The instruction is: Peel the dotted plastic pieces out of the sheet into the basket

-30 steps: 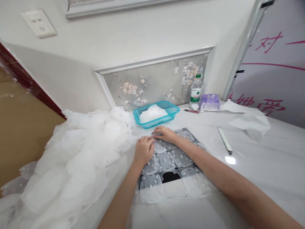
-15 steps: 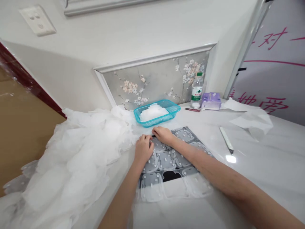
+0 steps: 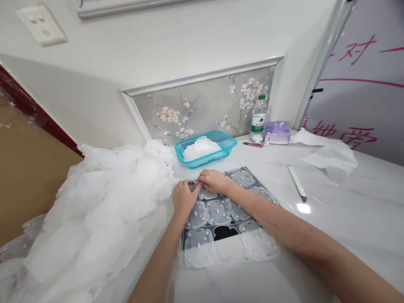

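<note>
A flat sheet of translucent plastic lies in front of me, marked out in rounded-square pieces with small white dots and slots. Its far part shows grey and black; the near part shows white, with a black patch in the nearest row. My left hand rests at the sheet's far left corner, fingers bent and thumb reaching towards the other hand. My right hand lies across the far edge, its fingertips pinched together at the left thumb. The fingers hide what exactly is between them.
On the left is a large heap of thin white pieces. Behind the sheet stands a blue basket holding white pieces. A bottle, a purple tissue pack, red snips, a white cutter knife and crumpled white paper are at right.
My left hand has shifted slightly left, its thumb now stretched towards the right fingertips. The right hand stays at the far left corner. The whole view has moved slightly.
</note>
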The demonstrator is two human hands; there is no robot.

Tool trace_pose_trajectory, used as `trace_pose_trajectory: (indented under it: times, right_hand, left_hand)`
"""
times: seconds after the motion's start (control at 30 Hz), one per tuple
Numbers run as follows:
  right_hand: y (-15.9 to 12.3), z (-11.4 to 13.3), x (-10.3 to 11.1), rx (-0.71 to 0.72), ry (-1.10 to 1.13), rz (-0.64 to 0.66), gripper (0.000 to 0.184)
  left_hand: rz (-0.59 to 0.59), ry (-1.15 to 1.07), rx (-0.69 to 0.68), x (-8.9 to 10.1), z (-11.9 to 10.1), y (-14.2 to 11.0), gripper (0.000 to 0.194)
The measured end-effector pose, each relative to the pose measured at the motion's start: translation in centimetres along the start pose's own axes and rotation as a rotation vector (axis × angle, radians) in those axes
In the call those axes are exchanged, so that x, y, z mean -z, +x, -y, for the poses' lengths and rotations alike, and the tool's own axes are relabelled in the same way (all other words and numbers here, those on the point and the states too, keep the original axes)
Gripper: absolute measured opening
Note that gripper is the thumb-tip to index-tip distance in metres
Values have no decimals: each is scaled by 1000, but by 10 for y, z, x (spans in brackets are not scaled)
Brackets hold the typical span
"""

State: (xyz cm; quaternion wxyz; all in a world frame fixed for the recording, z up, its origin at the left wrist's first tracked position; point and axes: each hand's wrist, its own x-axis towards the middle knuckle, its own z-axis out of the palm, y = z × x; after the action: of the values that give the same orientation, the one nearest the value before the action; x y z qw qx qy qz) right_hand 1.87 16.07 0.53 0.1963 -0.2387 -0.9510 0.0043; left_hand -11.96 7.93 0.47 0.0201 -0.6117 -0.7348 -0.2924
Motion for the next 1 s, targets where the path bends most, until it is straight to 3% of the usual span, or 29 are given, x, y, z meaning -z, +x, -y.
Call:
trace_pose_trajectory:
  times: [0.17,0.27,0.5,0.7,1.0]
  right_hand:
    - [0,5,1,-56,-82,-80,22]
    - [-1,7,1,-12,-94,-87,17]
    - [1,3,-1,2,-108,-87,19]
    - [-1,7,1,11,-107,-96,18]
    - [-1,5,-5,-107,21,-155,15]
  left_hand:
    - [13,-229,-31,-3,9,5,18]
    - [78,-412,-59,-4,13,7,6]
    - [115,-704,29,-10,18,9,21]
    - [95,-730,148,-13,17,12,38]
    - [206,-596,40,-3,11,11,37]
